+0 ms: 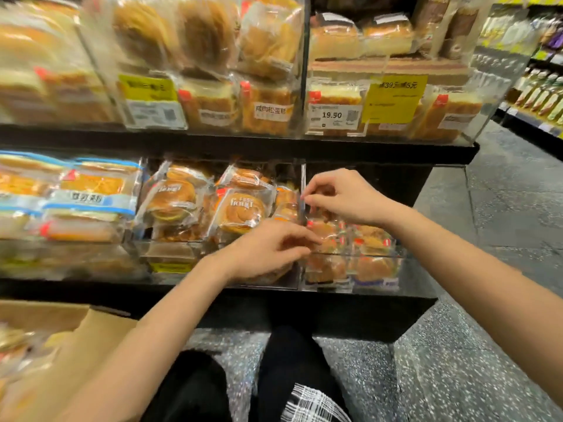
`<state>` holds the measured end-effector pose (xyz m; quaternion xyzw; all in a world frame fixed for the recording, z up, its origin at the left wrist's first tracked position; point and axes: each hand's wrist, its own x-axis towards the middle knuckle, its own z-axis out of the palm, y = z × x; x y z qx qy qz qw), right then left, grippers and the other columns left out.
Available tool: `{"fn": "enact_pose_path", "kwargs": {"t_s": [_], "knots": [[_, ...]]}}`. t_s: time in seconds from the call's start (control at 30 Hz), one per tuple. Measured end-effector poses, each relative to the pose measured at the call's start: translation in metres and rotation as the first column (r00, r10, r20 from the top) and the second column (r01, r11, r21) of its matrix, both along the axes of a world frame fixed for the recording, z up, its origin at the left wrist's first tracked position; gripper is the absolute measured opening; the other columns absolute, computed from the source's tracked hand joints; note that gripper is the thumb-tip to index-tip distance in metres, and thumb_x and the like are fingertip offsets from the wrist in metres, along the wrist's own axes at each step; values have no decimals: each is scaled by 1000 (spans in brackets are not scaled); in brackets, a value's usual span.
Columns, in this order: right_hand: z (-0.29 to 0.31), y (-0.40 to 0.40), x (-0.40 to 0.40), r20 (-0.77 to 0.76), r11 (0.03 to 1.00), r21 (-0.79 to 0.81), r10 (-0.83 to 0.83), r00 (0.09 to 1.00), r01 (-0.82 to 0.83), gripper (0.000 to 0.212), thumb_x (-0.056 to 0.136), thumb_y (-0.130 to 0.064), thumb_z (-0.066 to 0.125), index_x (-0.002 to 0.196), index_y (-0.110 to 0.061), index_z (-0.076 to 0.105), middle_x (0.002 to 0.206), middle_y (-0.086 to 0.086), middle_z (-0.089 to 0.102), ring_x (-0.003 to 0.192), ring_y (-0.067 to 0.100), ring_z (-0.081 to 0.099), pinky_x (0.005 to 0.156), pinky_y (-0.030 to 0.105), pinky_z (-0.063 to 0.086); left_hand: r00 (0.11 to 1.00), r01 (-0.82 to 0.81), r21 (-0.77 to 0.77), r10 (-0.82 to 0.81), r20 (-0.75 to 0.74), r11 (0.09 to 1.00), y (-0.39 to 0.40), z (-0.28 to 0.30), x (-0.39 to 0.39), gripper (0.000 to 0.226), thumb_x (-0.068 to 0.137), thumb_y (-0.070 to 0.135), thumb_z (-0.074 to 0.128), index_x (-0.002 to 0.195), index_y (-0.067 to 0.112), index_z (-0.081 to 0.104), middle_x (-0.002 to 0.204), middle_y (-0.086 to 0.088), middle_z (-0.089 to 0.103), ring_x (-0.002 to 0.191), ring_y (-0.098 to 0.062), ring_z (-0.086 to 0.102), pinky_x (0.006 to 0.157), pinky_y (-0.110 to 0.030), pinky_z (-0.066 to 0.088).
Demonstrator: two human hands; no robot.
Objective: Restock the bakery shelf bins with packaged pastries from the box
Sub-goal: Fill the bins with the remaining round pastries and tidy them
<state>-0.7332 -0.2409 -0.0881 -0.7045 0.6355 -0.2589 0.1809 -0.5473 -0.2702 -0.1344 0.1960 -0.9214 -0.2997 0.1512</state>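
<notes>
Shelf: black, flat-edged, two tiers, with clear hard plastic bins on each.
Floor: grey speckled stone, glossy.
Box: brown cardboard, matte, at lower left beside the shelf foot; crinkly clear packs show inside, blurred.
Upper bins: packed with square cake slabs and round buns in shiny film; yellow paper tags on the fronts.
Right bin: lower tier, clear walls, holding small round pastries in glossy wrappers with red marks.
Middle bin: domed golden buns in printed film, leaning.
Right hand: fingertips curled, pinching the thin upright divider between the two bins.
Left hand: at the front of the right bin, fingers bent toward a wrapped pastry; blurred, so I cannot tell whether it grips.
</notes>
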Motion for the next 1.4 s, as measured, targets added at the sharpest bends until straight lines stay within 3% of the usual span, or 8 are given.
{"fn": "enact_pose_path", "kwargs": {"t_s": [0.27, 0.5, 0.63, 0.77, 0.87, 1.1, 1.23, 1.4], "knots": [[-35, -27, 152, -48, 898, 31, 440, 897, -439, 8, 89, -16, 64, 92, -14, 71, 75, -13, 62, 66, -3, 56, 67, 11, 42, 870, -475, 313, 492, 27, 823, 9, -48, 186, 19, 92, 16, 62, 109, 16, 70, 85, 12, 74, 87, -9, 70, 82, -16, 49], [-80, -39, 286, 35, 747, 170, 648, 761, -643, 9, 93, -17, 59, 92, -16, 68, 79, -3, 69, 68, 5, 63, 70, 22, 51, 523, -761, 472, 851, 41, 445, 47, -111, 336, 17, 93, 0, 54, 102, 6, 67, 94, -25, 68, 74, -9, 67, 74, -24, 56], [-108, -43, 351, -19, 673, 233, 725, 688, -702, 14, 94, -20, 58, 98, -14, 69, 92, 0, 70, 82, 11, 62, 76, 22, 47, 323, -848, 466, 943, 78, 252, 68, -142, 393, 19, 91, -4, 55, 106, 0, 67, 96, -1, 66, 80, 13, 61, 76, -3, 43], [-134, -50, 405, -40, 650, 284, 743, 668, -705, 14, 94, -17, 56, 101, -15, 69, 97, -2, 68, 88, 10, 61, 78, 19, 45, 82, -838, 545, 990, 115, 6, 92, -185, 437, 22, 85, -7, 61, 104, 0, 67, 94, -13, 68, 86, -19, 62, 76, -21, 50], [-159, -57, 439, -42, 673, 277, 722, 691, -686, 15, 92, -14, 56, 101, -13, 68, 99, 1, 69, 94, 15, 62, 83, 25, 45, -31, -796, 583, 974, 226, -161, 105, -209, 455, 21, 80, -4, 64, 99, 5, 66, 93, -15, 66, 82, -18, 59, 68, -23, 47], [-226, -72, 489, -219, 667, 344, 741, 635, -660, 16, 88, -7, 51, 97, -12, 63, 102, 6, 64, 97, 23, 58, 82, 35, 46, 85, -790, 572, 885, 458, -220, 108, -271, 472, 17, 87, -1, 61, 103, 6, 61, 92, -4, 61, 77, -6, 54, 55, -5, 43], [-246, -79, 495, -374, 707, 327, 706, 601, -627, 20, 96, -25, 43, 105, -20, 60, 117, 1, 61, 114, 22, 51, 87, 33, 44, 79, -808, 522, 828, 555, -272, 101, -299, 474, 16, 86, 8, 64, 102, 9, 63, 98, -4, 59, 90, -15, 53, 66, -20, 41], [-257, -83, 497, -462, 755, 306, 650, 603, -580, 33, 98, -32, 36, 120, -21, 58, 122, 1, 62, 115, 22, 54, 85, 34, 48, 76, -818, 507, 822, 565, -272, 80, -323, 466, 14, 80, 23, 74, 83, 10, 69, 85, -3, 67, 81, -16, 60, 75, -24, 50]]}}
